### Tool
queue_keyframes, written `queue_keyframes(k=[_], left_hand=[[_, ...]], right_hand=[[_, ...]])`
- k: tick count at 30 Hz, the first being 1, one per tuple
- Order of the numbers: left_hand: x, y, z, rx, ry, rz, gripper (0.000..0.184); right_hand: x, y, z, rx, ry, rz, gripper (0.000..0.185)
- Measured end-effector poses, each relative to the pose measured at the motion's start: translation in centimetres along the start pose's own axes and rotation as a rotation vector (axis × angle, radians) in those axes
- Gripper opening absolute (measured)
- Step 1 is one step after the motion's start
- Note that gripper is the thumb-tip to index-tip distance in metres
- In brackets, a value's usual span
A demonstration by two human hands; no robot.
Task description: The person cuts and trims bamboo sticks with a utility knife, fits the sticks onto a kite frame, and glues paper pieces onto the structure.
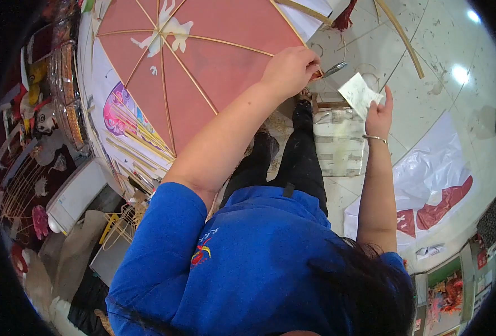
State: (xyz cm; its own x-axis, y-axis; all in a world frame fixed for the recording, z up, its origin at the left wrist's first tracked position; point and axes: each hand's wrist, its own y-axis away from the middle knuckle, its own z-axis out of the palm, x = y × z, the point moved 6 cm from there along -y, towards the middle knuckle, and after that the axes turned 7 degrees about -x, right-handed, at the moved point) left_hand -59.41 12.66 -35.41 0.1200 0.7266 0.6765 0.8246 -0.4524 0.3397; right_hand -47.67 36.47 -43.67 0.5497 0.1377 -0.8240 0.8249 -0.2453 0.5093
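Observation:
A large red panel (225, 67) with thin wooden ribs meeting at a white figure fills the upper left. My left hand (290, 70) reaches over it, fingers closed at its right corner. Just past those fingertips a dark metallic tool (335, 69) sticks out; whether the hand also grips it is hidden. To the right, my right hand (379, 116) pinches the lower edge of a small whitish paper (361, 94) between thumb and fingers, with one finger pointing up. The two hands are apart.
A low white stool-like block (337, 143) stands by my legs. Thin sticks (141, 137) and a colourful printed sheet (122, 109) lie left. White plastic with red pieces (427, 179) is on the tiled floor at right. A bent wooden strip (402, 36) lies at top.

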Motion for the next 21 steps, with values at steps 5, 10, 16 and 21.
queue_keyframes(k=[5, 10, 16, 21], left_hand=[[-0.1, 1.0, 0.9, 0.091, -0.126, 0.129, 0.014], [-0.4, 1.8, 0.8, 0.155, -0.214, 0.184, 0.015], [-1.0, 1.9, 0.3, 0.152, -0.325, 0.172, 0.015], [-1.9, 1.6, 0.6, 0.135, -0.312, 0.180, 0.013]], right_hand=[[-0.7, -4.8, 2.7, -0.127, 0.261, -0.170, 0.024], [-2.6, -5.3, 7.2, -0.334, -0.454, 0.288, 0.026], [-2.2, -5.5, 8.5, -0.442, -0.602, 0.266, 0.025], [-1.5, -5.5, 8.4, -0.310, -0.577, 0.211, 0.028]])
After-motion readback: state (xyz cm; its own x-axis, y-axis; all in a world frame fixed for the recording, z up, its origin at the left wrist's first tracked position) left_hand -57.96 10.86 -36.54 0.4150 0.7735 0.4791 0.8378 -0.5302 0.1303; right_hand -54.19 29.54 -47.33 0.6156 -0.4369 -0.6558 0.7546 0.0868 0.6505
